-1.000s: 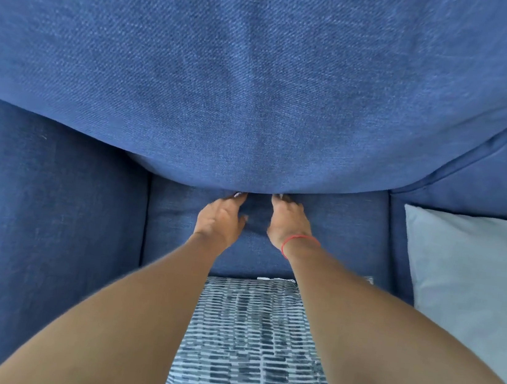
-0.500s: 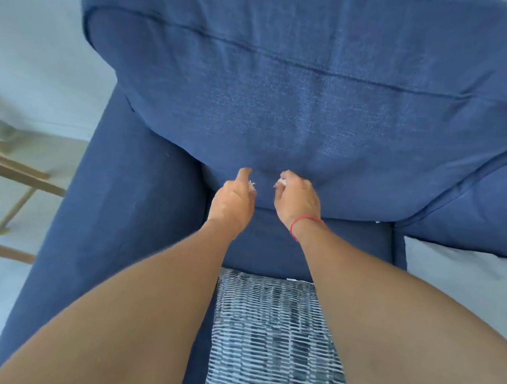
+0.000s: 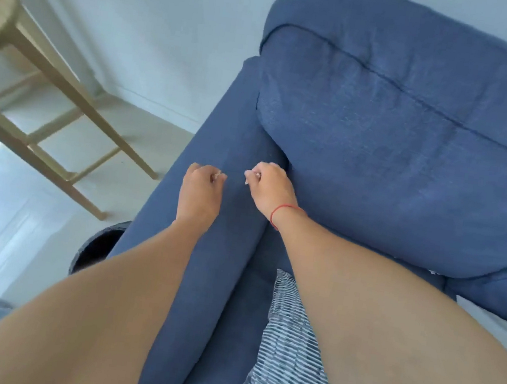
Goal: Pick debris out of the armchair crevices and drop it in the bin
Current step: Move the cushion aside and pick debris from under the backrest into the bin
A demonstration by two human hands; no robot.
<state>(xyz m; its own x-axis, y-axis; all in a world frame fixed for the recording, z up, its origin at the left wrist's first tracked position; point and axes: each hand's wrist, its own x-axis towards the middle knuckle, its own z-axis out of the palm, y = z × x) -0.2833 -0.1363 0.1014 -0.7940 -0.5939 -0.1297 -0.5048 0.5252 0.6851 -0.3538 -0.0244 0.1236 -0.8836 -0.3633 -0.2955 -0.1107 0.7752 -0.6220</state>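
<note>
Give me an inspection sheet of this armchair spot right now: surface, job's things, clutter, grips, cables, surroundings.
surface: blue fabric armchair, its armrest below both hands.
job's things: debris, small pale bits in both hands; dark bin on the floor beside the armrest, partly hidden by a forearm.
clutter: patterned cushion on the seat; white pillow at right.
grips: left hand and right hand each pinch debris.
cables: nothing seen.
surroundings: wooden stool, pale floor, wall.

Left hand (image 3: 199, 191), right hand (image 3: 270, 189) above armrest (image 3: 201, 281), debris (image 3: 217, 174) in both; bin (image 3: 95, 248) left on floor; stool (image 3: 64, 102) behind bin.
</note>
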